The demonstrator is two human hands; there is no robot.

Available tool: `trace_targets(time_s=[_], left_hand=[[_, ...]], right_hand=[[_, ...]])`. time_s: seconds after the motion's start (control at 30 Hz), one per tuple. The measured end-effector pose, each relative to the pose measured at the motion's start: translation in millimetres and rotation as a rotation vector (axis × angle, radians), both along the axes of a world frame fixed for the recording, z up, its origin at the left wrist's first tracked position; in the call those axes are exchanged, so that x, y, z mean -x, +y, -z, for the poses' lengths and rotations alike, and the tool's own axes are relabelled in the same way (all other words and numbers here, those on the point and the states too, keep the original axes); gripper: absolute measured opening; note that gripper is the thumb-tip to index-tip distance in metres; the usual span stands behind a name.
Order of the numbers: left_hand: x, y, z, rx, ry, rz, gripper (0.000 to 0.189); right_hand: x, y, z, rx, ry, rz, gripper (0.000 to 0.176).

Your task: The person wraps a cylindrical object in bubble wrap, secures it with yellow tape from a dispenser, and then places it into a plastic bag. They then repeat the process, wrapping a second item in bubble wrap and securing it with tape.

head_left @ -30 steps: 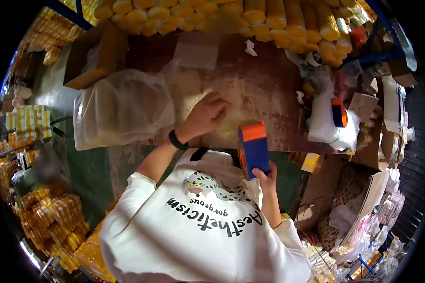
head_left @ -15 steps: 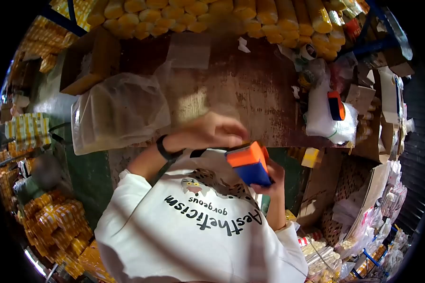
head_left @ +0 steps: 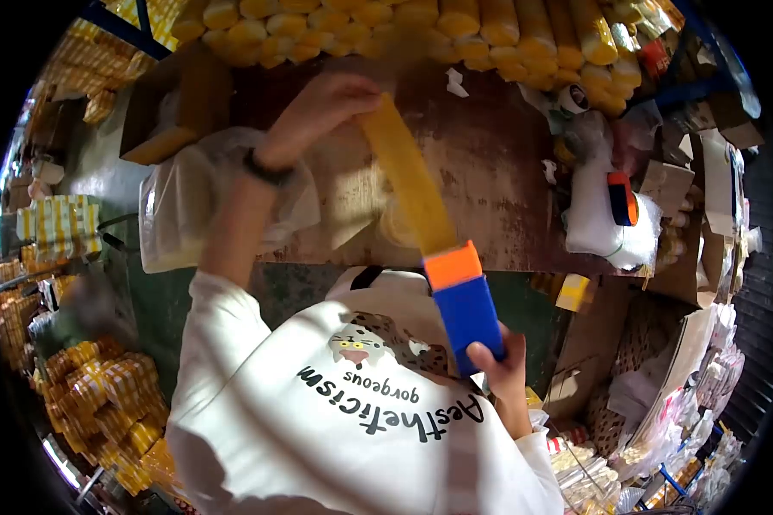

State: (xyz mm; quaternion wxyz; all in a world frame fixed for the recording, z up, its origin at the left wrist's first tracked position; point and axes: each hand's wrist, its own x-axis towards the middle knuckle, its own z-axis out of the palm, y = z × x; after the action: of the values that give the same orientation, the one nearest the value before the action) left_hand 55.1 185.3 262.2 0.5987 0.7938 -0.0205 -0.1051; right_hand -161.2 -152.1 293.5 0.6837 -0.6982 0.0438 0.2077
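Note:
My right hand (head_left: 502, 365) is wrapped around a blue and orange tape dispenser (head_left: 465, 313), held in front of my chest near the table's front edge. A long strip of amber packing tape (head_left: 410, 176) runs from its orange end up and to the left. At the far end of that strip, my left hand (head_left: 339, 103), with a black band on its wrist, pinches the tape over the back part of the table. The strip is stretched between both hands, above the brown table top (head_left: 489, 172).
A clear plastic bag (head_left: 185, 206) lies on the table's left, near an open cardboard box (head_left: 167, 112). Stacked yellow rolls (head_left: 489, 26) line the back. On the right, an orange and dark tape dispenser (head_left: 623, 199) rests on a white plastic-wrapped bundle (head_left: 588, 223).
My left hand has moved from beside the dispenser up and away, drawing out a long strip of tape. The dispenser has turned more upright in my right hand, which has shifted slightly lower.

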Motion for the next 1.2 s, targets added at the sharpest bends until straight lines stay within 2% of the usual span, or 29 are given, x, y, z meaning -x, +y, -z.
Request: trace_targets(time_s=[0.03, 0.1, 0.2, 0.3, 0.4, 0.57, 0.7, 0.8, 0.9, 1.0, 1.1, 1.2], left_hand=[[-14, -2, 5, 0.024, 0.127, 0.060, 0.026], [-35, -15, 46, -0.250, -0.015, 0.117, 0.028], [-47, -25, 63, -0.212, 0.234, 0.136, 0.026], [-46, -20, 86, -0.107, 0.298, 0.226, 0.022], [-32, -25, 91, -0.023, 0.439, 0.169, 0.020], [-9, -28, 142, 0.136, 0.491, 0.169, 0.024], [18, -45, 147, 0.154, 0.564, 0.196, 0.032], [31, -55, 130, -0.350, 0.080, 0.349, 0.045], [21, -30, 187, -0.888, -0.154, 0.239, 0.063], [36, -27, 109, -0.317, -0.489, 0.286, 0.079], [79, -51, 62, -0.263, -0.428, 0.546, 0.089], [101, -76, 84, -0.318, -0.498, 0.508, 0.098]], right_hand=[[0, -1, 2, -0.041, 0.079, 0.011, 0.034], [-4, -5, 7, -0.123, 0.229, 0.033, 0.032], [-14, 2, -5, 0.025, 0.149, -0.047, 0.032], [-9, -1, -4, 0.047, 0.220, -0.048, 0.033], [-4, 7, -1, 0.034, 0.235, -0.009, 0.032], [10, 13, 6, 0.087, 0.304, 0.015, 0.029], [18, 12, 11, 0.113, 0.326, 0.037, 0.028], [20, 16, 10, 0.121, 0.332, 0.061, 0.028], [19, 14, 8, 0.143, 0.333, 0.047, 0.028], [23, 13, 8, 0.120, 0.341, 0.043, 0.030], [21, 13, 5, 0.120, 0.405, 0.055, 0.034], [25, 12, 9, 0.120, 0.378, 0.068, 0.033]])
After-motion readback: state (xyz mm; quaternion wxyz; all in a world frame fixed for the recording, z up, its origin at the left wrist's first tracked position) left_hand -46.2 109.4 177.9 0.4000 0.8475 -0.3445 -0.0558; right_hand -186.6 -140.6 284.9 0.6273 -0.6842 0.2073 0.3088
